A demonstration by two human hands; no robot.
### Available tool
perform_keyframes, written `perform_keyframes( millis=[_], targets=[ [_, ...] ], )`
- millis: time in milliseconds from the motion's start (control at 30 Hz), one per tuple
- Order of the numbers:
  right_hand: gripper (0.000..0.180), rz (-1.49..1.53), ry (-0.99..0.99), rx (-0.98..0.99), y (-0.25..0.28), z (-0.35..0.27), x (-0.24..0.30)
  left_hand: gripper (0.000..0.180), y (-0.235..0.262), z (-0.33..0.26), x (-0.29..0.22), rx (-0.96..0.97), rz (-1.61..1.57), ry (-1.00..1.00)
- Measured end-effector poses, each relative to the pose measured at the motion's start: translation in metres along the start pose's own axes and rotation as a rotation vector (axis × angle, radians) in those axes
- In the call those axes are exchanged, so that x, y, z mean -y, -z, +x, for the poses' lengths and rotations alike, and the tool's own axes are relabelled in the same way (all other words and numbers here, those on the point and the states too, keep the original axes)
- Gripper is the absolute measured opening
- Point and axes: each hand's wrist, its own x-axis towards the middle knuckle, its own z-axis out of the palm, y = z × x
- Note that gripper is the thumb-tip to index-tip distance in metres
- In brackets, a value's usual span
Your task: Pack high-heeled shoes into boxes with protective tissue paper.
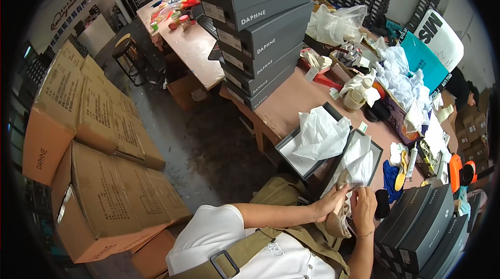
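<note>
Close to my body, a beige shoe (337, 227) is held upright with its toe or heel end pointing down. My left hand (324, 207) is closed around its side. Against the shoe's other side, my right hand (364, 207) has its fingers curled and pinched together near the upper edge; what lies between them is hidden. Just beyond my hands, white tissue paper (359, 156) sits in an open dark grey shoebox (378, 155). To its left, a second open box part (287, 150) holds more crumpled tissue (324, 133).
A tall stack of grey shoeboxes (265, 24) stands on the table (276, 107). More shoeboxes (424, 227) are piled at my right. Cloths, a white tube (411, 162) and an orange tape dispenser (456, 172) crowd the right side. Large cardboard cartons (104, 185) are stacked at left.
</note>
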Motion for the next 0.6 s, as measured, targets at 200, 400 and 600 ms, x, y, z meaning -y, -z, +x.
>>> perform_keyframes(
  millis=[200, 400, 600],
  targets=[
    [0.015, 0.027, -0.090, -0.089, -0.021, 0.017, -0.010, 0.061, -0.018, -0.001, 0.002, -0.104, -0.063, 0.080],
    [0.013, 0.262, -0.154, -0.122, -0.026, 0.025, 0.001, 0.063, -0.007, -0.001, -0.001, -0.066, -0.090, 0.017],
    [0.013, 0.455, -0.373, -0.170, -0.033, 0.020, 0.002, 0.035, -0.013, -0.002, 0.012, -0.114, -0.059, -0.036]
  ],
)
